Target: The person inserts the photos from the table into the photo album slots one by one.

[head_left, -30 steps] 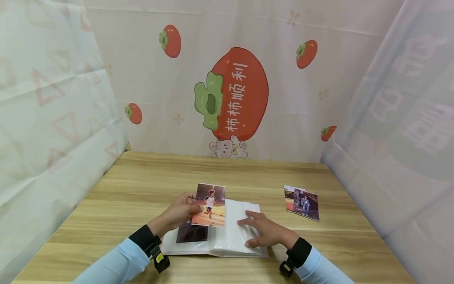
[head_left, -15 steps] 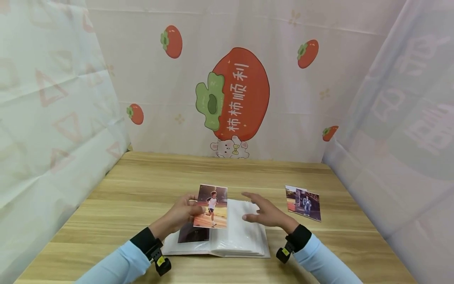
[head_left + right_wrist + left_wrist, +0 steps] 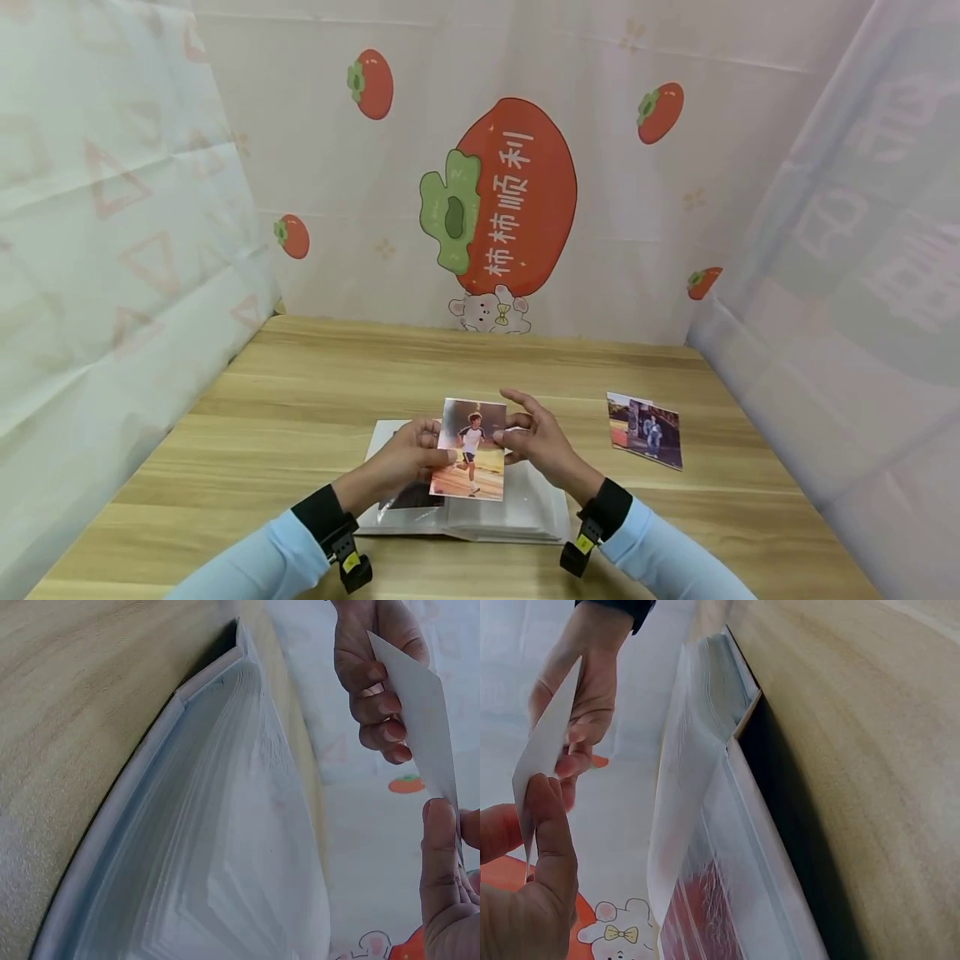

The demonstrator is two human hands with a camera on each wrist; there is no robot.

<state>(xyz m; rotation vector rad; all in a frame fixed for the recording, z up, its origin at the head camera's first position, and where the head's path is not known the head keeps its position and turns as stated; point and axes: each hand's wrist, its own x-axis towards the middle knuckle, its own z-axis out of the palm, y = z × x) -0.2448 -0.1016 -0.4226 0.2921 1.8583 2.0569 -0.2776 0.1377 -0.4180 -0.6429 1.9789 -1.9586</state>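
Note:
A photo (image 3: pixel 472 467) of a running person is held above an open photo album (image 3: pixel 525 508). My left hand (image 3: pixel 401 462) pinches its left edge, thumb on the picture side. At the right edge my right hand (image 3: pixel 543 446) pinches it too, with the index finger stretched away. Both wrist views show the photo edge-on with its pale back, raised off the album pages. In the left wrist view, a picture (image 3: pixel 701 919) lies under a clear sleeve on the album's left page. The right wrist view shows the thick stack of sleeves (image 3: pixel 225 825).
Two overlapping photos (image 3: pixel 645 429) lie on the wooden table (image 3: pixel 300 400) to the right of the album. White printed cloth (image 3: pixel 337 167) walls stand at the back and on both sides.
My right hand has left the album page, moved left and taken hold of the photo's right edge. The left hand has shifted slightly right with the photo.

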